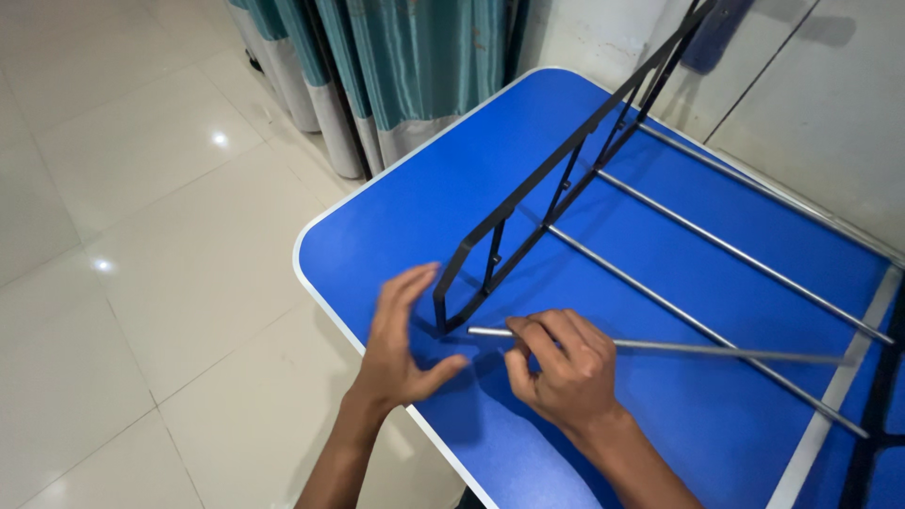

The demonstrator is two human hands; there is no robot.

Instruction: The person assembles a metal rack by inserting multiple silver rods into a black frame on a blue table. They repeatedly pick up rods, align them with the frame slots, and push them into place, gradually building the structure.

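Observation:
A black metal side frame [556, 179] stands upright on the blue table [424, 207], with several silver rods [716, 240] running from it toward the right. My right hand [566, 372] pinches a loose silver rod [716, 351] near its left end, whose tip lies close to the frame's lower corner. My left hand [401, 344] is spread open beside that corner, palm facing the frame, holding nothing.
Teal curtains [415, 57] hang behind the table's far edge. Pale glossy floor tiles [141, 236] lie to the left. A white wall [820, 104] stands at the right, and another black frame piece [881, 415] lies at the table's right edge.

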